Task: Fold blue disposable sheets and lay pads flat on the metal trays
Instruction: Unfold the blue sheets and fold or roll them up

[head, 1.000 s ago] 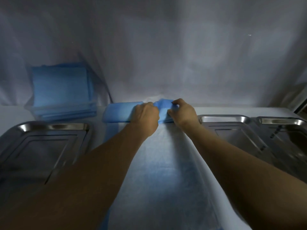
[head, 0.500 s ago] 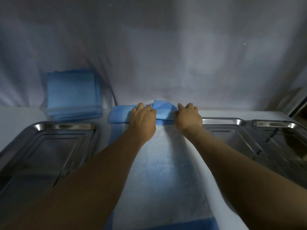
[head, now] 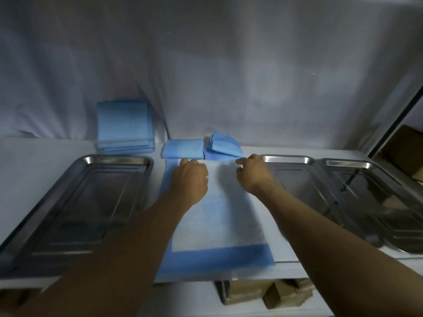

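Note:
A white pad (head: 219, 225) with a blue border lies spread on the counter between the metal trays. My left hand (head: 191, 177) has its fingers curled on the pad's far edge at the left. At the far right corner my right hand (head: 251, 172) pinches the same edge. Just beyond my hands, two folded blue sheets lie against the back wall: a flat one (head: 183, 148) and a looser one (head: 222, 145). An empty metal tray (head: 116, 159) sits to the left of the pad. Another tray (head: 286, 159) sits to its right.
A stack of folded blue sheets (head: 124, 126) leans at the back left. A third metal tray (head: 348, 163) stands at the far right. White cloth covers the wall behind. Brown paper packs (head: 270, 294) lie on a shelf below the counter's front edge.
Both hands have left the folded blue sheet at the back and drawn toward me onto the pad's far edge. The looser folded sheet now lies free.

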Demonstrator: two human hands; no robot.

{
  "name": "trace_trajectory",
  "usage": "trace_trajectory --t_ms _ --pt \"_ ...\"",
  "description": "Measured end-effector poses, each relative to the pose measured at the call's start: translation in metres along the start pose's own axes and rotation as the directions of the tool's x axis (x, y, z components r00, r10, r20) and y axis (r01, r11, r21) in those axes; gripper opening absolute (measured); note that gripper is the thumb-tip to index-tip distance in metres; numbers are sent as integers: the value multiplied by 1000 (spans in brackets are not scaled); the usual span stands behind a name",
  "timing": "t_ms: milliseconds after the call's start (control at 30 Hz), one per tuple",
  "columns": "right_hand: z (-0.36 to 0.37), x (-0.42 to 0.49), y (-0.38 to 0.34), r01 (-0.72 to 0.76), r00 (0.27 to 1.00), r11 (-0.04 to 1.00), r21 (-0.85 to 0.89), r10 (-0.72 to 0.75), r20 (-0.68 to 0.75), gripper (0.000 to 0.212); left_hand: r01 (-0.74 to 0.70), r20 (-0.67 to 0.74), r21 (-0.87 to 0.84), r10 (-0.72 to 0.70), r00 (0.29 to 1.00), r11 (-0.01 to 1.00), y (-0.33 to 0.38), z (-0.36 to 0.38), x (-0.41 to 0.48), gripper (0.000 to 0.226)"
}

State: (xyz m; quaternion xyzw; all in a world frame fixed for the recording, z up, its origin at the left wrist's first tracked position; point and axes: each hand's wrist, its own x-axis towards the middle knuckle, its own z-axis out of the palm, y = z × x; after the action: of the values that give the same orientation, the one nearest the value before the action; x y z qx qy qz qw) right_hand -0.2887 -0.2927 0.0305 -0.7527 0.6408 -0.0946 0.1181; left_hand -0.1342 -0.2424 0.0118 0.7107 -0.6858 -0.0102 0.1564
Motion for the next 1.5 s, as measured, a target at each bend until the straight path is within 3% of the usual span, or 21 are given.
trace_trajectory --t_ms 133,267,333,433,533,600,667,767,900,967,1033,1100,1267,1333,1400,1500 --pt "12 -40 2 -110 993 994 19 109 48 45 8 142 -88 5 990 996 3 7 -46 19" --pt "24 -75 7 -237 966 971 10 235 108 52 33 153 -267 9 988 963 8 6 -93 32" --pt "26 -91 10 -252 960 966 -49 256 113 56 23 208 -245 29 978 969 12 0 -115 48" --pt "27 -106 13 -245 967 969 -36 247 70 38 -74 271 -107 100 957 992 16 -5 -137 68" --pt "27 -121 15 -265 963 964 12 264 48 26 -133 240 -53 142 960 990 17 -3 -151 52" --pt "25 -132 16 -277 961 960 52 275 42 24 -138 164 -104 154 974 985 17 -2 -157 26" --pt "21 -139 17 -291 956 943 162 295 4 25 -110 132 -196 137 982 975 18 -5 -161 15" --pt "10 -146 16 -281 951 836 471 310 18 18 -11 154 -340 67 986 940 21 -13 -167 22" --pt "-5 -152 12 -243 936 669 702 351 -11 21 52 13 -446 -52 999 893 23 -29 -170 25" --pt "-18 -161 8 -197 944 482 854 328 32 16 74 -19 -496 -96 995 865 25 -41 -168 24" --pt "-29 -168 6 -151 962 269 951 263 79 16 145 23 -597 -163 986 789 27 -54 -165 17" --pt "-36 -175 4 -113 975 216 970 214 65 12 249 146 -745 -213 966 619 30 -66 -165 9" --pt "-45 -185 -6 -163 946 359 919 320 42 36 408 348 -875 -245 905 262 41 -82 -165 15" --pt "-51 -193 -9 -215 961 348 912 241 134 37 441 395 -877 -237 888 193 47 -86 -166 16" --pt "-54 -200 -14 -248 969 403 881 92 230 37 457 423 -878 -218 879 139 54 -89 -169 17" --pt "-53 -206 -20 -202 977 433 878 34 208 21 484 468 -870 -152 871 92 64 -95 -172 12"
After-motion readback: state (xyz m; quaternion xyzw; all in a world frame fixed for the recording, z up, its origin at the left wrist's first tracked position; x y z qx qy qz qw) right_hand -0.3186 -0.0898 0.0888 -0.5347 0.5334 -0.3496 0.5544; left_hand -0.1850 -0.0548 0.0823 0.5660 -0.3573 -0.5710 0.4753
